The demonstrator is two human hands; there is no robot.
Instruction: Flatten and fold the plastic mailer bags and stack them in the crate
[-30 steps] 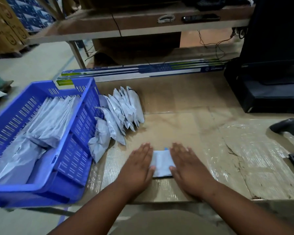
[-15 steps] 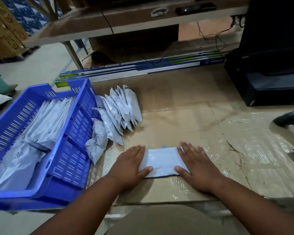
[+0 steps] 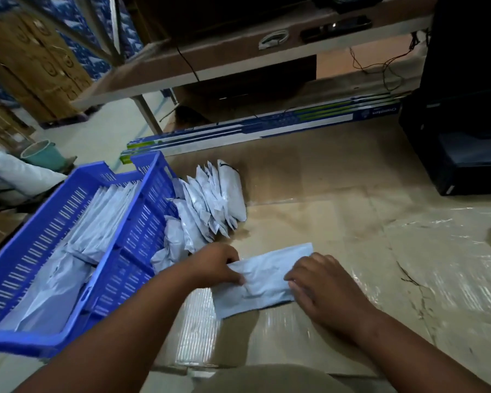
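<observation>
Mailer bag (image 3: 264,279) now unfolded wider, between left hand (image 3: 214,265) and right hand (image 3: 321,287).

Both forearms are bare with no sleeves, and a tan-brown garment (image 3: 270,378) covers the person's front.

Work table (image 3: 323,171) topped with flattened brown cardboard, near half covered in glossy clear tape or film, creased and cracked at the right; blue slotted crate (image 3: 142,239) on the left end, its near corner overhanging the table edge; loose pile of grey-white mailer bags (image 3: 210,202) lying just beside the crate's right wall, some leaning on it; 1 flat mailer bag (image 3: 264,279) on the cardboard near the front edge, both hands on it; long blue-green-white boxes (image 3: 267,129) along the far edge; black machine (image 3: 459,148) at the far right corner; dark object at right edge, cut off, unidentifiable.
</observation>
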